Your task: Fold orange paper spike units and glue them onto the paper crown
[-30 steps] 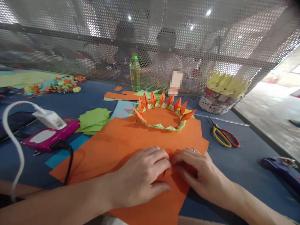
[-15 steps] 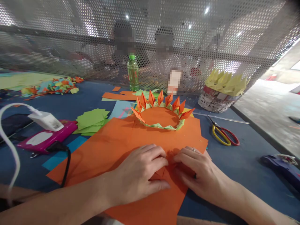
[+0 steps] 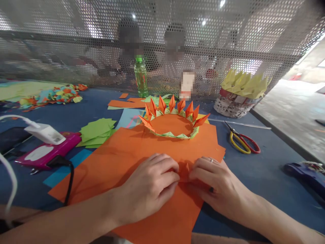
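My left hand (image 3: 149,186) and my right hand (image 3: 215,184) meet at the middle of a large orange paper sheet (image 3: 122,152). Both pinch a small folded orange paper piece (image 3: 185,169) between their fingertips, fingers curled and pressed together. The right hand wears a ring. Just beyond the hands, on the same sheet, sits a ring-shaped paper crown (image 3: 172,118) with orange spikes on a green band.
Scissors with red and yellow handles (image 3: 242,142) lie right. A basket of yellow folded pieces (image 3: 238,96) and a green bottle (image 3: 141,78) stand by the mesh screen. Green paper squares (image 3: 98,130), a pink case with a white charger (image 3: 43,145) and a black cable (image 3: 69,176) lie left.
The hands have closed tighter on the small orange piece and lifted it slightly off the sheet. The view shifted a little downward.
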Tool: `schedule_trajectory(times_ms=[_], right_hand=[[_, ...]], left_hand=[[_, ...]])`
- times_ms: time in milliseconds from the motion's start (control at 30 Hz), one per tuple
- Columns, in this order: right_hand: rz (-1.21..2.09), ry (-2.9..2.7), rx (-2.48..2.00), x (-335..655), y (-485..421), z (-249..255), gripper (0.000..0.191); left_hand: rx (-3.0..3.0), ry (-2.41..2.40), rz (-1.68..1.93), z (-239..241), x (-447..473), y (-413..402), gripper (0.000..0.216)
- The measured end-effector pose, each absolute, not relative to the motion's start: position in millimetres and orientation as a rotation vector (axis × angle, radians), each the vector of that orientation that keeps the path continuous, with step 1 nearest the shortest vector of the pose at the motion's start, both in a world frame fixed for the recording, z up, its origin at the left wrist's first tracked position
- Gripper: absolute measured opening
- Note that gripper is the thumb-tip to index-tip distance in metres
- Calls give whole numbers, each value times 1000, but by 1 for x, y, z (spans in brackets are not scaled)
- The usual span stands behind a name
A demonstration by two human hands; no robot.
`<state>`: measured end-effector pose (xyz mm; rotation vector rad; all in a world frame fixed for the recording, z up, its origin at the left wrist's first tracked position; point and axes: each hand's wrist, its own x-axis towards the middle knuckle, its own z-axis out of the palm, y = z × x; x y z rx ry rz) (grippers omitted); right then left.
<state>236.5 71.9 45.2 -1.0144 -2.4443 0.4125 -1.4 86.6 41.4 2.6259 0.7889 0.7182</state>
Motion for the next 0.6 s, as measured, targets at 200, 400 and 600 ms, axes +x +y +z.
schedule_trajectory(times_ms=[200, 400, 600], right_hand=[[526, -2425, -998, 234, 70, 48, 18], [584, -2461, -1030, 237, 72, 47, 17], [498, -2518, -1045, 236, 71, 46, 12]], left_hand=[[2546, 864, 714, 43, -3, 84, 15], [2509, 875, 607, 43, -6, 83, 18], [2613, 721, 628, 39, -5, 84, 18]])
